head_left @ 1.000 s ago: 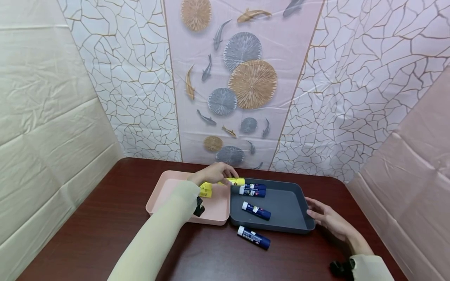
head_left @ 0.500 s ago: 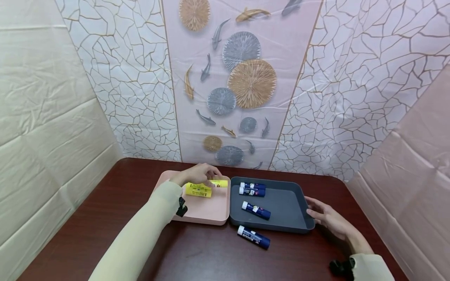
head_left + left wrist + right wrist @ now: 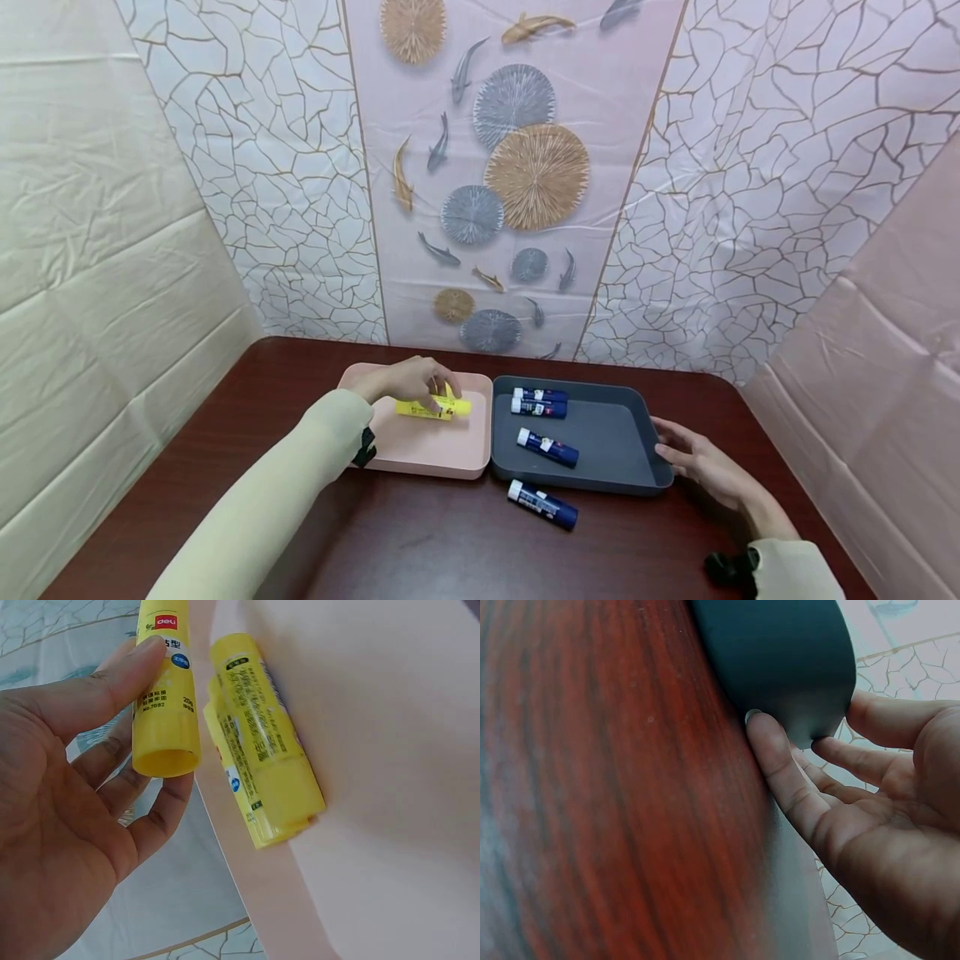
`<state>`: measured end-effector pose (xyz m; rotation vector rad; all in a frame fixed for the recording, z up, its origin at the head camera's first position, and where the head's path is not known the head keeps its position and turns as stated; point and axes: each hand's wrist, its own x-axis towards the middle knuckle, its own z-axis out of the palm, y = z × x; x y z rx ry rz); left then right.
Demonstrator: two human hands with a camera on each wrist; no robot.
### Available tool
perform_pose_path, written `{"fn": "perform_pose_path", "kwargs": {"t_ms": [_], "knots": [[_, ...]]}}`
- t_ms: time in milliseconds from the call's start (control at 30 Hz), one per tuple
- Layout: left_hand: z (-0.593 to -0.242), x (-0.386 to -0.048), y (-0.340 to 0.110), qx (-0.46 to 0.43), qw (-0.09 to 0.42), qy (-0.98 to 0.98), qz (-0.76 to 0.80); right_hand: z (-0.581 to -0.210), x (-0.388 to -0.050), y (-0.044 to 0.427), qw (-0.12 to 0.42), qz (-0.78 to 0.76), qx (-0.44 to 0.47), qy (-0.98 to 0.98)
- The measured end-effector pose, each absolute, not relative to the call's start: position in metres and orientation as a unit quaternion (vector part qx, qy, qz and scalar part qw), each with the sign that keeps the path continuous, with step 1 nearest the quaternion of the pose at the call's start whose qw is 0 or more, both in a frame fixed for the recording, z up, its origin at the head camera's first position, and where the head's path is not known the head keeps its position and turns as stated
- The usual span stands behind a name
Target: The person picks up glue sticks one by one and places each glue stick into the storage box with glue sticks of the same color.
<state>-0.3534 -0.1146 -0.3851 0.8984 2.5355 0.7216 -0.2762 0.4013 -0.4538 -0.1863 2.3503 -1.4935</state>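
Over the pink tray [image 3: 450, 450], my left hand [image 3: 411, 381] pinches a yellow glue stick [image 3: 165, 712] between thumb and fingers. Beneath it, two more yellow glue sticks [image 3: 262, 727] lie side by side in that tray, partly covered by the hand in the head view. At the far end of the dark grey tray [image 3: 607, 429], my right hand [image 3: 712, 473] touches the outside of the right wall with extended fingers. Inside this tray are two blue glue sticks [image 3: 538, 408] lying together and a third blue glue stick [image 3: 547, 447] lying slanted nearer the front.
Another blue glue stick [image 3: 543, 505] with a white cap lies on the dark red table [image 3: 420, 542], in front of the grey tray. Both trays stand side by side, edges touching or nearly so. A patterned cloth [image 3: 480, 250] hangs behind the table.
My left hand has moved left with the yellow glue stick, from the seam between the trays to above the other yellow sticks. The right hand stays against the grey tray.
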Motion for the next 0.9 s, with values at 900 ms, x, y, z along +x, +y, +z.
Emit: {"fn": "perform_pose_path", "kwargs": {"t_ms": [900], "knots": [[-0.397, -0.337, -0.121, 0.378, 0.145, 0.906, 0.125, -0.452, -0.275, 0.401, 0.169, -0.524, -0.068, 0.832]]}}
